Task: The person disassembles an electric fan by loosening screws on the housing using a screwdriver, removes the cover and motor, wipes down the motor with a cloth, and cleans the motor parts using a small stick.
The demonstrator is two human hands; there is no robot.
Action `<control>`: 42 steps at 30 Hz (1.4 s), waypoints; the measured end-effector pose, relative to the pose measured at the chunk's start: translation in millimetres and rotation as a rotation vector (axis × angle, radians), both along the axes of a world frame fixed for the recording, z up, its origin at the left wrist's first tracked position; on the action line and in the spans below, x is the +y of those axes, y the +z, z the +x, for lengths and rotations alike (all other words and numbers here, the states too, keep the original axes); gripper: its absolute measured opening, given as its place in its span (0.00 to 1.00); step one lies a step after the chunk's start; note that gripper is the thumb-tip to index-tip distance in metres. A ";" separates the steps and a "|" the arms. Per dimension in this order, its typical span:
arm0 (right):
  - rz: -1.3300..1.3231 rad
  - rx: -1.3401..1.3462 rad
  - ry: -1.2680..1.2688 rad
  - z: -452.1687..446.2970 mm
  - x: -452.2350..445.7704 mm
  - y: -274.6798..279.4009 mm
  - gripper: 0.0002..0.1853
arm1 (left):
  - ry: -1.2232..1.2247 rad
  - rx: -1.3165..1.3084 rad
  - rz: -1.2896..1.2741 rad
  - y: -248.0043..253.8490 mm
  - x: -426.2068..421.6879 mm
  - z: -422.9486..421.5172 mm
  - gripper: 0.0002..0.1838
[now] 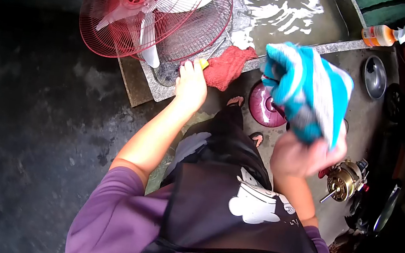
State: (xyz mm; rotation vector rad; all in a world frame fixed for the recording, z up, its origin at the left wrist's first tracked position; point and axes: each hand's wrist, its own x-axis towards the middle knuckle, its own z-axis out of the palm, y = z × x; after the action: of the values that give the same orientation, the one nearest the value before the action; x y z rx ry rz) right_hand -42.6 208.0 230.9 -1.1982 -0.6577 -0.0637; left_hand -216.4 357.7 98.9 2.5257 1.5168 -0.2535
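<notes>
My right hand (309,156), blurred by motion, grips a turquoise, white and grey striped cloth (319,89) raised over the floor beside the basin. My left hand (191,85) is closed at the basin's ledge, and a small yellow piece (203,63) shows at its fingertips; most of it is hidden. Touching or very near that hand is a crumpled red knitted cloth (229,67) lying on the ledge. A dark grey mesh scrubber (167,74) sits just left of it. Red fan grilles (113,51) lean over the basin, with white fan blades (185,1) showing among them.
Water fills the stone basin (326,46). An orange pump bottle (378,35) stands at its corner. On the floor are a metal bowl (374,77), a round pink lid-like part (265,107) and a fan motor (343,183) with its shaft out. My sandalled feet are below the ledge.
</notes>
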 end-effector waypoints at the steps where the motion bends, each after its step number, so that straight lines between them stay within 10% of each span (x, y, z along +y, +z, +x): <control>1: -0.052 -0.151 -0.052 -0.4 -14.9 5.9 0.20 | -0.009 -0.005 -0.002 -4.9 2.8 0.9 0.25; 14: -0.744 0.146 0.532 -8.9 -173.6 18.7 0.07 | -0.418 -0.032 0.033 48.3 -40.1 -10.2 0.45; 18: -0.772 0.035 0.639 3.1 -220.5 24.9 0.08 | -0.586 -0.264 -0.764 84.7 -117.1 21.6 0.39; 23: -0.718 -0.044 0.743 25.5 -311.3 16.7 0.11 | -0.715 -0.483 -1.164 55.5 -235.6 34.2 0.17; 27: -1.245 -0.251 0.576 61.5 -402.9 15.2 0.24 | -0.414 -0.359 -1.024 85.0 -316.3 51.2 0.11; 31: -1.467 -0.362 0.286 104.5 -493.9 -46.9 0.15 | -0.703 -0.603 -0.688 99.9 -386.1 85.0 0.10; 33: -1.243 -0.428 -0.278 117.1 -506.5 -74.9 0.14 | -0.796 -0.730 -0.872 115.9 -414.6 109.4 0.07; 34: -1.072 -0.029 -0.392 118.0 -505.9 -91.2 0.13 | -0.867 -0.802 -0.950 127.4 -426.8 123.6 0.07; 39: -0.898 0.301 0.162 98.8 -471.2 -25.4 0.26 | -1.012 -0.636 -1.319 165.7 -449.8 163.3 0.23; 41: 0.529 1.446 0.727 95.1 -476.6 -91.1 0.31 | -0.935 -0.547 -1.263 142.9 -439.7 160.0 0.20; 42: 0.583 1.384 0.739 91.0 -476.8 -99.1 0.32 | -0.838 -0.413 -1.221 135.1 -429.1 154.8 0.19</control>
State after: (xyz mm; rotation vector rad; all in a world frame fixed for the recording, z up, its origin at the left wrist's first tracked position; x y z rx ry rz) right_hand 48.4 -268.7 131.7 -0.1860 0.2073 1.0407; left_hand -61.6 -71.5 234.0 1.7857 -0.0450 -0.5085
